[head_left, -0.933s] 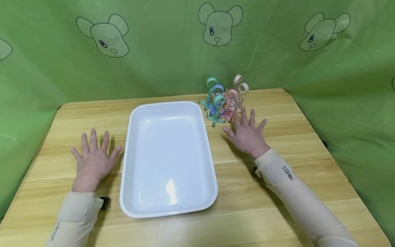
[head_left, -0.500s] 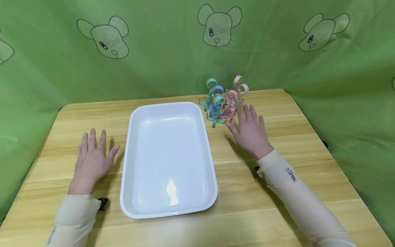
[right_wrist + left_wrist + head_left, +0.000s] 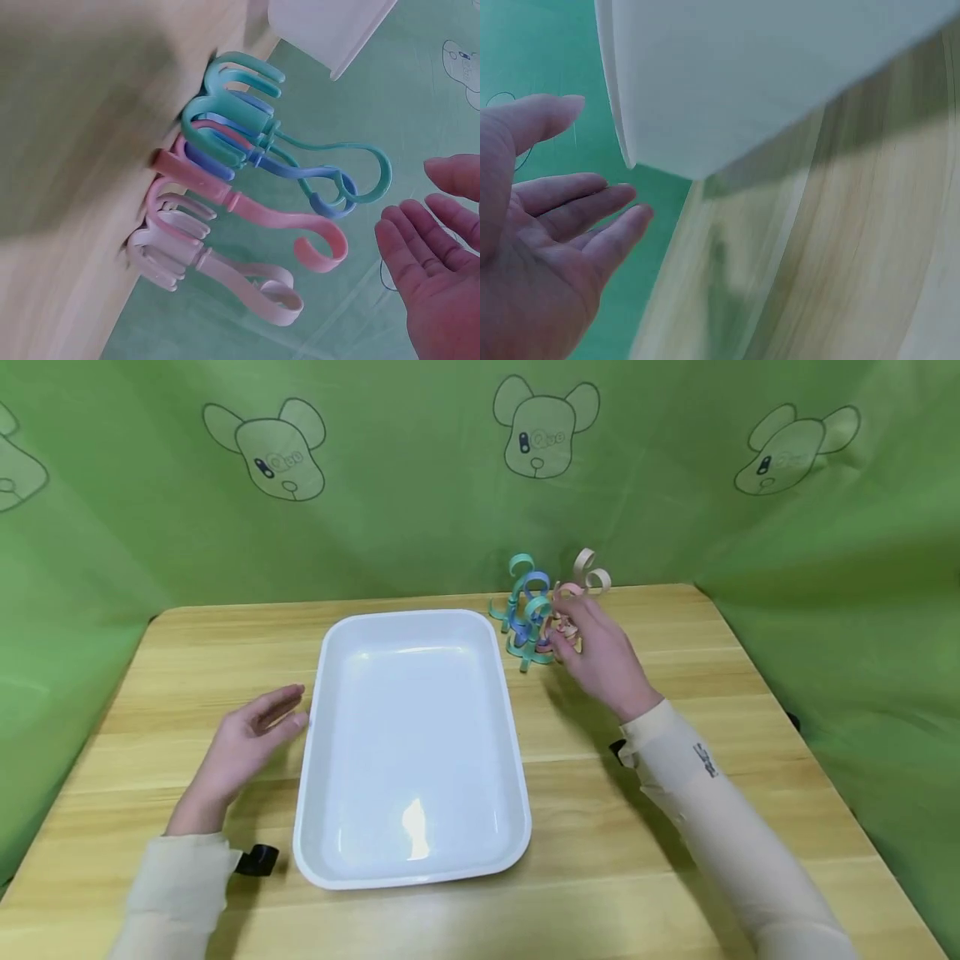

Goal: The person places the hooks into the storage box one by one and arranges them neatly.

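Plastic hanger hooks in green (image 3: 244, 110), blue (image 3: 292, 169), pink (image 3: 274, 218) and pale pink (image 3: 232, 277) stand clustered at the back of the table, each with a curled top and several prongs below. My right hand (image 3: 606, 656) reaches in beside them, thumb and fingers parted and slightly bent, hiding part of the pink and pale ones in the head view. The right wrist view shows a gap between its fingers and the curls. At the left side of the white tray (image 3: 360, 621), my left hand (image 3: 238, 752) is relaxed, its fingertips close to the rim, holding nothing.
The tray takes up the middle-left of the wooden table (image 3: 675, 877), with nothing inside it. Behind and at both sides hangs a green curtain (image 3: 420, 485) with printed animal heads, close behind the hooks.
My left hand has turned thumb-up toward the tray, its spread fingers now drawn together. My right hand has moved up to the pink hooks and bent its fingers. The hooks stand as before.
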Demonstrator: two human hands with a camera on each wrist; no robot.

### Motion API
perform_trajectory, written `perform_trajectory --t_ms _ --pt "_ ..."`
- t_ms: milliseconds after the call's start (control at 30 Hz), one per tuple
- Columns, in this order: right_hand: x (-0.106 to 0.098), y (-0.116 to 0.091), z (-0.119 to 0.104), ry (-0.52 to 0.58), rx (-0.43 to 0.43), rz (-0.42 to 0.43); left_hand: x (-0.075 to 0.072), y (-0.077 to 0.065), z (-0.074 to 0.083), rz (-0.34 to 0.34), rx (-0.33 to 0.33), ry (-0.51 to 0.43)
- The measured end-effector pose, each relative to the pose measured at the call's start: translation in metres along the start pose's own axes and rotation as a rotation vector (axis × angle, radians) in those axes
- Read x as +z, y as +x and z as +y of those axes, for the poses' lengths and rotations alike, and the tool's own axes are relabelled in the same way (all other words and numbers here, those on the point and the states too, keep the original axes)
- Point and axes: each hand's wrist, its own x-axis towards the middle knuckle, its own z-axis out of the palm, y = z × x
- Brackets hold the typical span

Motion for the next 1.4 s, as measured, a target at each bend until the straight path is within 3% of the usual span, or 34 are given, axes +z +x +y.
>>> perform_trajectory --t_ms 267,567,1100,1400 --pt "0.003 0.02 -0.001 -0.01 0.026 -0.072 0.011 0.001 0.0 -0.045 -0.082 -0.109" --pt "0.007 0.038 0.009 -0.066 0.044 -0.222 0.019 0.003 -0.006 -0.032 -0.106 -0.121" --pt "-0.001 0.047 0.013 -0.024 0.064 -0.255 0.02 0.003 -0.006 -0.012 -0.11 -0.161" --pt "-0.01 0.047 0.002 0.109 0.11 -0.259 0.019 0.003 -0.008 -0.01 -0.118 -0.142"
